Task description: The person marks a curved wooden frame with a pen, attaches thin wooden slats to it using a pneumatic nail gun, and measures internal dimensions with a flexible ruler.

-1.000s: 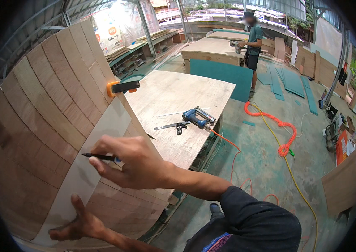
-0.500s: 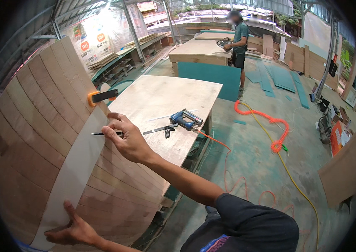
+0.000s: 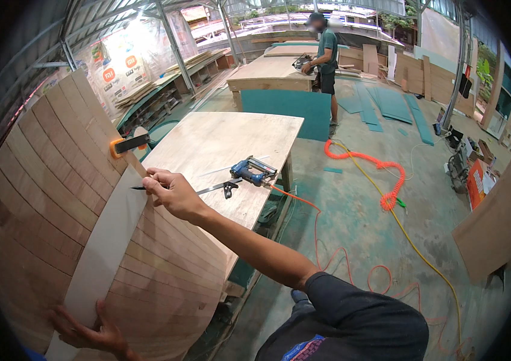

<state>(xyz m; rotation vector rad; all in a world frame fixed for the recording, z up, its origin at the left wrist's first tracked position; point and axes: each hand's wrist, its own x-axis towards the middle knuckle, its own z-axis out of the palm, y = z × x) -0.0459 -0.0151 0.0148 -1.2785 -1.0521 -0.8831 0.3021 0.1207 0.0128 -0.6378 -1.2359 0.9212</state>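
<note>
A large curved form made of wooden slats (image 3: 38,198) fills the left side. A pale thin strip (image 3: 108,240) lies over it, running from lower left up toward the top edge. My right hand (image 3: 171,194) holds a dark pencil (image 3: 139,188) with its tip at the strip's upper end. My left hand (image 3: 90,331) presses flat on the strip's lower end, fingers spread. An orange and black clamp (image 3: 127,144) grips the upper edge of the form.
A plywood worktable (image 3: 219,144) behind the form carries a blue nail gun (image 3: 253,171) and a metal square (image 3: 222,188). An orange air hose (image 3: 382,174) trails across the green floor. Another person (image 3: 326,54) works at a far bench. Boards lean at right.
My right hand with the pencil has moved up along the pale strip toward its upper end. My left hand has stayed pressed on the lower end.
</note>
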